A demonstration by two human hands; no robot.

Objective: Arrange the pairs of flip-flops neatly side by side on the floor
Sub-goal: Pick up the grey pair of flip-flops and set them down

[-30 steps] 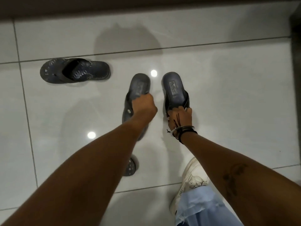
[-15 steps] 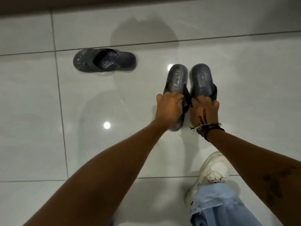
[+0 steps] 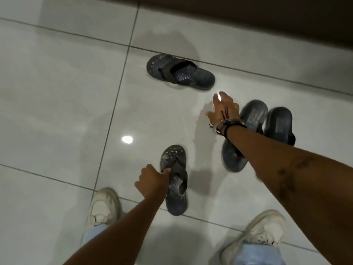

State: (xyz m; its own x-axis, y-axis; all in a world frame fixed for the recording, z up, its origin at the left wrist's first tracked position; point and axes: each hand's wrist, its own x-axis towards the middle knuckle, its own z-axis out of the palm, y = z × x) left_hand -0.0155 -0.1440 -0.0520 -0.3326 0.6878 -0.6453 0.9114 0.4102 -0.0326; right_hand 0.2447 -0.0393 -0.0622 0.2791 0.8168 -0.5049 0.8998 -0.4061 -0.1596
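Head view looks down on a glossy white tiled floor (image 3: 57, 111). The left hand (image 3: 152, 181) reaches down to the near flip-flop (image 3: 174, 199), a dark one with a pale pattern. Its fingers are curled and its thumb is on the strap, so it is clamped on that flip-flop. The flip-flop points away from the person and lies just ahead of the left sneaker (image 3: 104, 205), slightly to its right.

The matching far flip-flop (image 3: 198, 79) lies well apart from it, turned sideways with its toe to the left, near a grout line and the dark wall strip (image 3: 267, 20). The right hand (image 3: 224, 109) is stretched out just near and right of that flip-flop's heel. Its fingers are spread apart and straight, holding nothing and not touching the flip-flop.

To the right, two plain dark sandals lie side by side, toes pointing away. The left plain sandal (image 3: 252, 115) is partly crossed by the right forearm, and the right plain sandal (image 3: 279, 125) lies just beside it. Dark and silver bracelets (image 3: 222, 125) circle the right wrist. The right sneaker (image 3: 263, 230) stands at the near right, with pale blue jeans over both feet. A round light reflection (image 3: 127, 139) shines on the tile to the left of the near flip-flop.
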